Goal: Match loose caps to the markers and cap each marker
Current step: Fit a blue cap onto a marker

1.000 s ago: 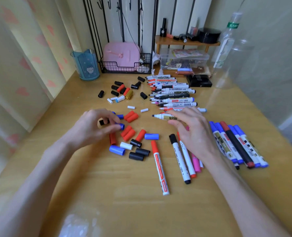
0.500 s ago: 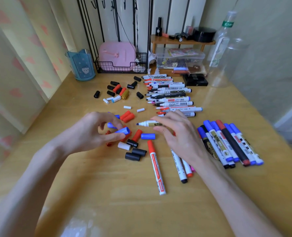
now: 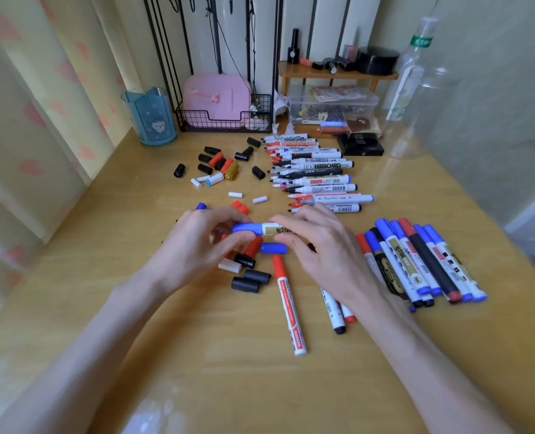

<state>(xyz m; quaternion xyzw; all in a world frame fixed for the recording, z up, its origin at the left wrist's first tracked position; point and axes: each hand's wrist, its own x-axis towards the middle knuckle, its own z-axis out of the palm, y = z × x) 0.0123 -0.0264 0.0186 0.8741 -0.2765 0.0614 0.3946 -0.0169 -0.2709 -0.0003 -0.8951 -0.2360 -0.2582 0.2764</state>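
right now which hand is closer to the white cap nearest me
Left. The left hand, pinching the blue cap, is just beyond the white cap, thumb almost over it; the right hand, holding the marker, is farther off to that cap's right.

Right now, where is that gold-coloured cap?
In the head view, the gold cap lies among the far loose caps, left of the row of uncapped markers, beside a red cap.

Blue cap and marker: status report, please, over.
Left hand pinches blue cap, right hand holds marker. Cap on the marker's tip, full seating unclear. Nothing between them; loose caps lie below.
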